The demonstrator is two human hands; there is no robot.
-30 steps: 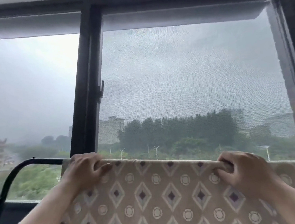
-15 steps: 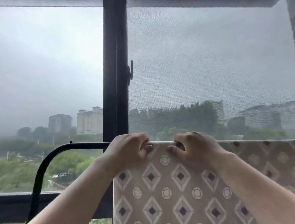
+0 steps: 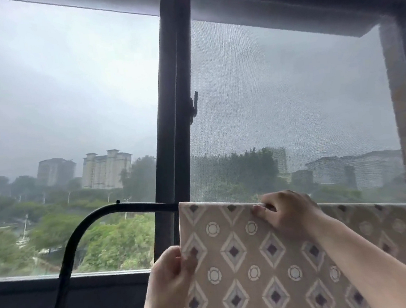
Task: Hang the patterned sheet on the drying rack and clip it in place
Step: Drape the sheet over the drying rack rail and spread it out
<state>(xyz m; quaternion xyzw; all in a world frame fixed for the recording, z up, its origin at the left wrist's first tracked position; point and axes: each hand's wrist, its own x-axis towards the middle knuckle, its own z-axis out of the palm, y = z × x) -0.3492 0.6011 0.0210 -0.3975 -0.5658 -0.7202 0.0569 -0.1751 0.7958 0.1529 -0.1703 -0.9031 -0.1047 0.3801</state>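
Observation:
The patterned sheet [image 3: 255, 259], beige with diamonds and circles, hangs over the top bar of the black drying rack [image 3: 99, 213] in front of the window. My left hand [image 3: 169, 274] pinches the sheet's left edge a little below the bar. My right hand [image 3: 288, 211] grips the folded top of the sheet on the bar, fingers curled over it. The bar under the cloth is hidden. No clip is in view.
A dark window frame post [image 3: 174, 122] stands just behind the rack, with a latch [image 3: 194, 105] on it. A mesh screen [image 3: 290, 102] fills the right pane. The window sill rail [image 3: 62, 296] runs low on the left.
My left hand has dropped from the top bar to the sheet's left edge. My right hand stays on the top fold. The view has swung a little left and up.

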